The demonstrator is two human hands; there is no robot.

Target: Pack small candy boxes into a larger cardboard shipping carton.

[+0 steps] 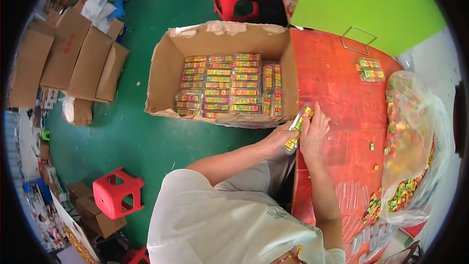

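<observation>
Between my two hands, over the table's near left edge, is a long clear plastic blister pack (295, 135) filled with a row of small yellow, green and red blocks. My left hand (277, 137) grips its lower left side, and my right hand (315, 129) is closed against its right side with the thumb on the blocks. The pack is tilted, its upper end leaning right. Just left of it stands an open cardboard box (178, 44) holding stacked rows of similar filled packs (218, 86).
On the red table (337, 88) lie filled packs (371, 71), a few loose blocks, empty clear trays (348, 200) and a big clear bag (405, 112) spilling blocks (405, 193). A green panel (371, 5) stands behind. Red stools (115, 193) and cartons (66, 49) are leftward; someone sits beyond.
</observation>
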